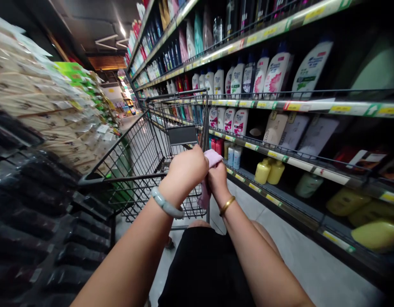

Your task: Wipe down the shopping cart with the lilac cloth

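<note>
Grasps a pink cloth (213, 157) with both arms stretched forward, over the near end of a cart (182, 135). With the left hand (188, 167), closes into a fist, fingers turned out of view, seemingly around the cloth; with the right hand (217, 174), clenches the cloth just beside it. Leaves one fold sticking up above the right hand and a loose end hanging below, between the wrists. Cannot tell of any contact between cloth and cart. To judge by the bunched folds, looks midway through handling: cloth already taken up and gripped, not yet spread flat or put down, with nothing visibly finished. To the right, apart from both hands, a shelf (312, 105) of bottles (275, 72).
</note>
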A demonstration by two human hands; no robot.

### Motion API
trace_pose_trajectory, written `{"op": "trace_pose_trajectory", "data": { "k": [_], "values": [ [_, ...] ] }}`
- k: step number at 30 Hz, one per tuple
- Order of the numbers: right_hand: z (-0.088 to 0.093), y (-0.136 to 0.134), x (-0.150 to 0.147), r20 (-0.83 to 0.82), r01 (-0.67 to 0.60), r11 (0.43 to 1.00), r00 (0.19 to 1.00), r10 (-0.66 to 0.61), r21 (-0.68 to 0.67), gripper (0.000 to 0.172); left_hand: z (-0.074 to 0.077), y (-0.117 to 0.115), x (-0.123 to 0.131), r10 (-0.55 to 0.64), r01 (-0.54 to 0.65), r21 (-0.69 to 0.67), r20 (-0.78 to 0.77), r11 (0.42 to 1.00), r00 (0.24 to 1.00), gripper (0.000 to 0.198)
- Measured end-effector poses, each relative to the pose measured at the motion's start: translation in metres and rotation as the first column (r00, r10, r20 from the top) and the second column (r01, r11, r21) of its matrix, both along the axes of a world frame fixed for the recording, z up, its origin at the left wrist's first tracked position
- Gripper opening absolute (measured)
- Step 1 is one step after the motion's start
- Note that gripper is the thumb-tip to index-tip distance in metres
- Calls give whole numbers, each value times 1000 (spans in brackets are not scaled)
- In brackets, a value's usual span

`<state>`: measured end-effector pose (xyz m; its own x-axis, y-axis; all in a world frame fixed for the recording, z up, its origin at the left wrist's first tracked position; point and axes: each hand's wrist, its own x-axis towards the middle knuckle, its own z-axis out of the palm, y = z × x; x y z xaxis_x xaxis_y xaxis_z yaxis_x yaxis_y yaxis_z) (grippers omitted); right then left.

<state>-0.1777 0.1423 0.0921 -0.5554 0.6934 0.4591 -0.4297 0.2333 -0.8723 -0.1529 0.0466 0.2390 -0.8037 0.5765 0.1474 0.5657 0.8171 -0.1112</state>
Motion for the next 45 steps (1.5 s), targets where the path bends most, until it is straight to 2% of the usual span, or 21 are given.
{"op": "trace_pose_trajectory", "data": {
  "k": [2,4,6,9,11,14,15,17,18,20,22,23,26,29,33,36,39,42,45],
  "values": [
    [7,3,5,-62,-10,1000,998,12,29,18,4,-7,-2,-85,86,-25,14,996,996,42],
    [6,8,8,-71,18,996,997,-12,88,15,7,-17,-1,-137,135,-49,-26,990,990,44],
    [-2,12,7,36,52,994,998,-56,95,13,5,-26,2,-151,146,-74,-81,987,985,50],
    [-5,11,8,188,27,999,982,-22,-23,16,-4,-30,5,-115,105,-73,-157,992,981,53],
    [6,5,15,97,-9,998,995,16,-67,21,-10,-27,5,-100,91,-53,-199,994,975,52],
    [25,-1,27,-120,-3,1000,993,6,26,31,-17,-22,5,-120,117,-30,-233,993,965,52],
    [25,0,27,-148,3,998,989,6,67,32,-18,-20,5,-125,122,-24,-241,992,963,52],
    [14,6,22,-121,10,996,993,1,84,28,-19,-15,7,-112,112,-11,-251,994,961,50],
    [5,11,17,-72,6,998,997,-2,55,25,-20,-12,8,-100,103,-3,-252,995,963,49],
    [-12,20,7,50,15,991,999,-8,-137,27,-20,-5,10,-84,90,16,-245,996,966,48],
    [-15,26,4,91,21,956,996,6,-291,37,-20,3,12,-79,90,35,-229,995,970,48],
    [-12,28,7,67,8,947,998,14,-320,40,-20,8,13,-78,90,45,-222,995,972,48],
    [9,31,21,-79,-40,969,997,21,-245,38,-19,21,17,-85,99,62,-202,993,976,49],
    [13,40,28,-36,-7,979,999,0,-203,37,-18,34,20,-83,98,76,-178,992,981,48],
    [-11,57,17,88,-62,938,991,97,-342,47,-15,46,18,-61,75,93,-142,993,988,51],
    [-14,64,15,-28,-87,882,996,84,-463,47,-8,43,15,-130,136,97,-64,986,989,58],
    [0,64,23,-210,-97,833,977,-24,-544,43,-2,27,11,-204,208,59,-71,976,976,60],
    [11,60,29,-264,-140,855,964,3,-499,43,-3,12,6,-194,196,9,-116,980,974,61],
    [9,55,31,-186,-154,938,978,99,-311,43,-7,6,2,-153,154,13,-55,988,987,65]
  ]
}}
